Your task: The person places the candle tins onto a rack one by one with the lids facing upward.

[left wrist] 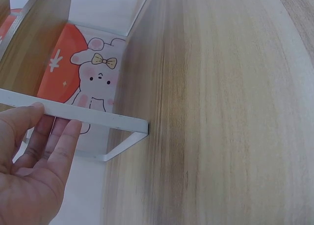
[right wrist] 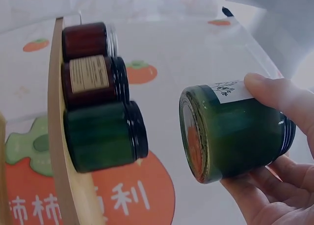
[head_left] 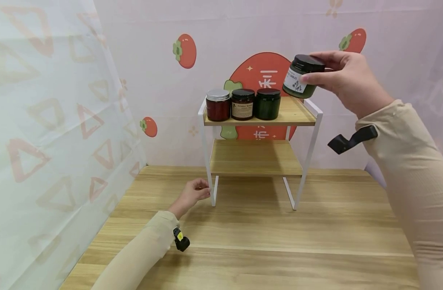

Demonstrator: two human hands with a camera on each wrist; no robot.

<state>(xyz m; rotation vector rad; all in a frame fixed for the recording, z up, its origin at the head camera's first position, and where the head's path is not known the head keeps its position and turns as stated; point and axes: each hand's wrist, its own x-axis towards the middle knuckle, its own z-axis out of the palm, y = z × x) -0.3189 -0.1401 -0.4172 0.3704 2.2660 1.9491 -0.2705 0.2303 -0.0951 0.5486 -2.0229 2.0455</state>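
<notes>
My right hand [head_left: 355, 78] grips a green candle jar [head_left: 297, 88] with a black lid and a white label. The jar tilts in the air over the right end of the rack's top shelf [head_left: 297, 110]. In the right wrist view, my thumb presses its label while the fingers lie on the other side. A red jar [head_left: 218, 108] with a silver lid, a dark brown jar [head_left: 242, 109] with a beige label and another green jar [head_left: 268, 105] stand in a row on that shelf. Low down, my left hand [head_left: 192, 195] pinches the rack's white front left leg [left wrist: 98, 116].
The two-tier rack has a lower wooden shelf [head_left: 255, 157] and white metal legs standing on the wood-grain table [head_left: 261, 249]. Behind it hangs a pale cloth [head_left: 163, 88] printed with persimmons. Another patterned cloth [head_left: 62, 133] borders the left side.
</notes>
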